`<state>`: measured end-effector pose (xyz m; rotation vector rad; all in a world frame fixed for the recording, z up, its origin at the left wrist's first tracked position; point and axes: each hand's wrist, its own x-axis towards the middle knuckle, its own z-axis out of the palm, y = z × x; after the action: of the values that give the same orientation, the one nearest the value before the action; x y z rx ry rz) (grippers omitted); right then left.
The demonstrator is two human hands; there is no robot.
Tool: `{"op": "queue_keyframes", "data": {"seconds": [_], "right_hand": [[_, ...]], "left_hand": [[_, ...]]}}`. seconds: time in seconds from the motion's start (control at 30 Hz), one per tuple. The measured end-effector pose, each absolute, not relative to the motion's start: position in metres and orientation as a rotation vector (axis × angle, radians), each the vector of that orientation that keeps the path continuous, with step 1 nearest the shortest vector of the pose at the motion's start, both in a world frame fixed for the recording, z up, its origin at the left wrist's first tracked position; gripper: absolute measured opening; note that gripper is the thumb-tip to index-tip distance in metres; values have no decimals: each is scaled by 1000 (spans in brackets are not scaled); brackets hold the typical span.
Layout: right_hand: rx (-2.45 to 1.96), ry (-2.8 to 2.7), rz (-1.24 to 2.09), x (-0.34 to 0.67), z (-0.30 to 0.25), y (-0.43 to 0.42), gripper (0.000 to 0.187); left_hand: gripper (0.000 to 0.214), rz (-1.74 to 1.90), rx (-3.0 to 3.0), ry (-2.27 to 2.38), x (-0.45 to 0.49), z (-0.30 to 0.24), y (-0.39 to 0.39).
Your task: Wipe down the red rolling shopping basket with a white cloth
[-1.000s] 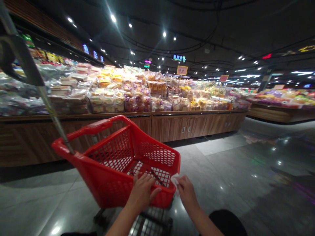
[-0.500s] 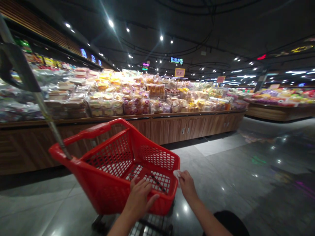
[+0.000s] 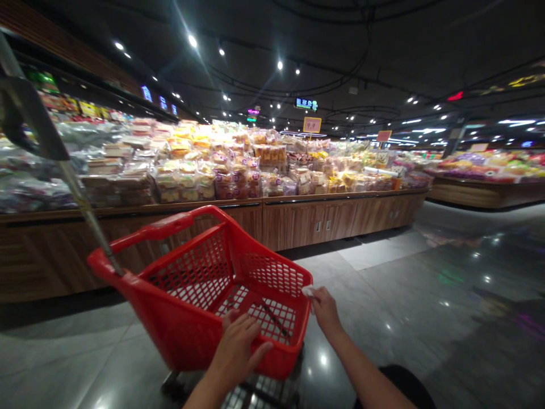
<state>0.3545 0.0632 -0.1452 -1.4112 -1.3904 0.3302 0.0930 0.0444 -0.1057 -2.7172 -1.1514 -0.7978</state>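
A red plastic shopping cart (image 3: pixel 191 324) with a grid-walled basket stands in front of me. My left hand (image 3: pixel 242 343) lies over the near side rim, fingers reaching toward the basket and thumb spread apart. At the cart's right end, my right hand (image 3: pixel 325 311) is closed on a white wipe (image 3: pixel 308 291), which touches the outer edge of the end rim. Part of the wipe is hidden by my fingers. Inside the basket only the grid floor (image 3: pixel 276 318) and a dark strip show.
Behind the cart runs a long wooden display counter (image 3: pixel 306 224) piled with packaged baked goods (image 3: pixel 234 165). A metal pole with a dark clamp (image 3: pixel 36 116) rises from the cart's handle (image 3: pixel 157 227). Another display (image 3: pixel 485 190) stands at right, across the shiny grey tiled floor (image 3: pixel 392 289).
My right hand has moved slightly up along the end rim with the wipe. My left hand has shifted a little, staying on the near rim.
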Motion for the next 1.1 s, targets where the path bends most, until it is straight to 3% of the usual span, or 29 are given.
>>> {"op": "queue_keyframes", "data": {"seconds": [0.3, 0.7, 1.1], "right_hand": [[-1314, -1520, 521, 325, -160, 0, 25], [-1444, -1232, 366, 370, -151, 87, 39], [-1299, -1494, 469, 335, -150, 21, 23]], "left_hand": [[27, -764, -2751, -1148, 88, -104, 40], [28, -833, -2778, -1180, 93, -102, 43], [36, -797, -2832, -1162, 82, -95, 55]]}}
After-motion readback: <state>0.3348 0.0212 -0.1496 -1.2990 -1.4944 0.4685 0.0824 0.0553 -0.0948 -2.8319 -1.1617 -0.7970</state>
